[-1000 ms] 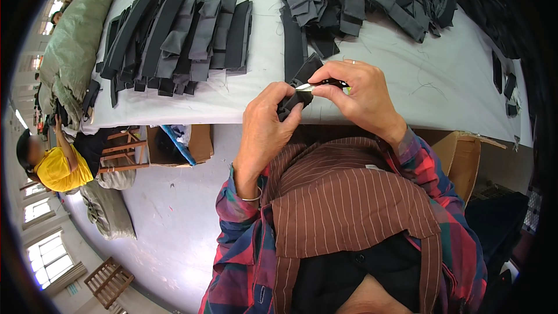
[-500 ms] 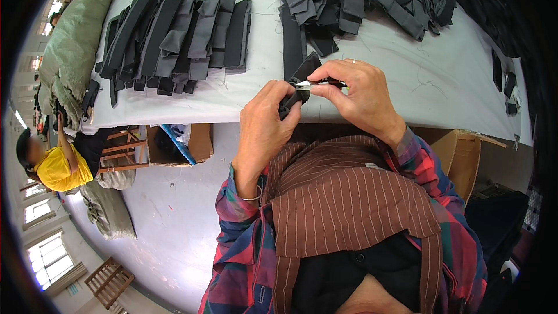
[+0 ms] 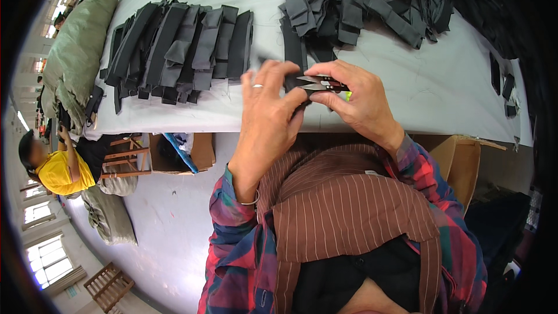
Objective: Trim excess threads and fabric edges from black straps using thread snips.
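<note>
My right hand (image 3: 361,97) grips a pair of thread snips (image 3: 318,88), thumb below and fingers above. The two pointed blades stand apart and aim left. Close by, my left hand (image 3: 268,104) has a dark fabric strip (image 3: 293,83) at its thumb and forefinger; motion blurs the fingers and the strip. The blade tips reach the strip, but whether they touch it I cannot tell. Beyond my hands, another dark strip (image 3: 294,45) lies on the white-covered table (image 3: 407,87).
Left on the table, dark strips lie in an overlapping row (image 3: 174,52). A loose heap of strips (image 3: 354,6) covers the far middle. Cardboard boxes (image 3: 202,150) stand below the table edge. Far left, a person in yellow (image 3: 67,168) works near a large green sack (image 3: 81,46).
My left hand has shifted slightly left and its fingers have lifted and spread somewhat. The snips' blades have parted and show more fully. The view has tilted a little.
</note>
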`<control>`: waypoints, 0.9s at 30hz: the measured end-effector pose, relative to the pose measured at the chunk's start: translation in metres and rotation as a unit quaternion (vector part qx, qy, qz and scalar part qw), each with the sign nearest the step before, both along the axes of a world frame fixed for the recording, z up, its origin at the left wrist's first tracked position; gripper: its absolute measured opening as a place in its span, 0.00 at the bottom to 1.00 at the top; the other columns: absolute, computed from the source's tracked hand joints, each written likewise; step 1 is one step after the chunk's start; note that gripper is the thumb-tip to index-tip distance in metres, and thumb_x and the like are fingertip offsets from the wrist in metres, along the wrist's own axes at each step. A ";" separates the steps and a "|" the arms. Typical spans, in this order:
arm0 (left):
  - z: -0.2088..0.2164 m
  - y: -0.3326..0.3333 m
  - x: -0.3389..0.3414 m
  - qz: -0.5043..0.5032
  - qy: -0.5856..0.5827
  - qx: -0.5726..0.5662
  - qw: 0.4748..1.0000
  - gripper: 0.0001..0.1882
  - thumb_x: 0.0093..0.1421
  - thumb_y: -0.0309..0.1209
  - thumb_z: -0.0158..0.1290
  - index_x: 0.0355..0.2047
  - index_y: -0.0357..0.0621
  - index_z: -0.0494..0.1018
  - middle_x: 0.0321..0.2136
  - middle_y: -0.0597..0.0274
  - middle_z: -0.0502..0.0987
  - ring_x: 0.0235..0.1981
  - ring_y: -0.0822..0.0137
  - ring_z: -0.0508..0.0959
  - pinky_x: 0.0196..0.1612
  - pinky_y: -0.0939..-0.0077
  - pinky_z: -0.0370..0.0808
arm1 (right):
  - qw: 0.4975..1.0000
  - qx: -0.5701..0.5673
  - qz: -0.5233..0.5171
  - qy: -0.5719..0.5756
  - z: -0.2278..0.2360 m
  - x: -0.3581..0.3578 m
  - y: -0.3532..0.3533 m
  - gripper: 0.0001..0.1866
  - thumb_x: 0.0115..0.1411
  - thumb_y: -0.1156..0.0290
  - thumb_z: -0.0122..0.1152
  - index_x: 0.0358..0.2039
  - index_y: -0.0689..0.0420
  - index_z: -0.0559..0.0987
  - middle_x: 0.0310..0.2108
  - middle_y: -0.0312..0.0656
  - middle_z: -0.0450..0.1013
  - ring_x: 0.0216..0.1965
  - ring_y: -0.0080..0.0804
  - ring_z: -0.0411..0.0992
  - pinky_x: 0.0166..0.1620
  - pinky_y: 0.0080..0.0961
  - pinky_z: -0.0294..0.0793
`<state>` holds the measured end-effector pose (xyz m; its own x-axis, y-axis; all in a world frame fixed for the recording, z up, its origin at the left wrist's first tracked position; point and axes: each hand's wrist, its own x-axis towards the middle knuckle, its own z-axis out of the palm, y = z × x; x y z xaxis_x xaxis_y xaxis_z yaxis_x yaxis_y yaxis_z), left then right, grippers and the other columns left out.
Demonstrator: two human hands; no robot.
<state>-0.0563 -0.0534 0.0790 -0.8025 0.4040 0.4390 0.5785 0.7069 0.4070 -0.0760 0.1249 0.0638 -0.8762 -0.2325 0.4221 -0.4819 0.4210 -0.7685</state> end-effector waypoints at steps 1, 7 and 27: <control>0.006 0.001 -0.002 0.037 0.054 -0.052 0.996 0.10 0.44 0.19 0.59 0.28 0.41 0.73 0.44 0.55 0.73 0.45 0.53 0.72 0.47 0.65 0.67 | 0.999 -0.030 0.015 -0.028 -0.005 -0.001 0.002 0.10 0.51 0.70 0.65 0.35 0.54 0.79 0.27 0.35 0.76 0.26 0.29 0.73 0.31 0.24 0.71; -0.035 0.003 -0.006 0.072 -0.025 0.217 0.973 0.15 0.37 0.10 0.54 0.25 0.41 0.68 0.37 0.55 0.71 0.34 0.60 0.73 0.36 0.74 0.71 | 0.994 -0.022 0.027 -0.106 -0.020 -0.003 0.006 0.10 0.52 0.73 0.64 0.37 0.54 0.79 0.33 0.36 0.77 0.27 0.27 0.73 0.30 0.23 0.71; -0.062 0.012 0.002 0.163 0.144 0.253 0.943 0.17 0.32 0.11 0.57 0.22 0.43 0.69 0.26 0.60 0.65 0.28 0.62 0.68 0.31 0.74 0.67 | 0.993 0.106 -0.038 0.038 0.002 0.002 -0.002 0.09 0.53 0.71 0.63 0.36 0.55 0.79 0.27 0.38 0.75 0.26 0.33 0.71 0.31 0.27 0.68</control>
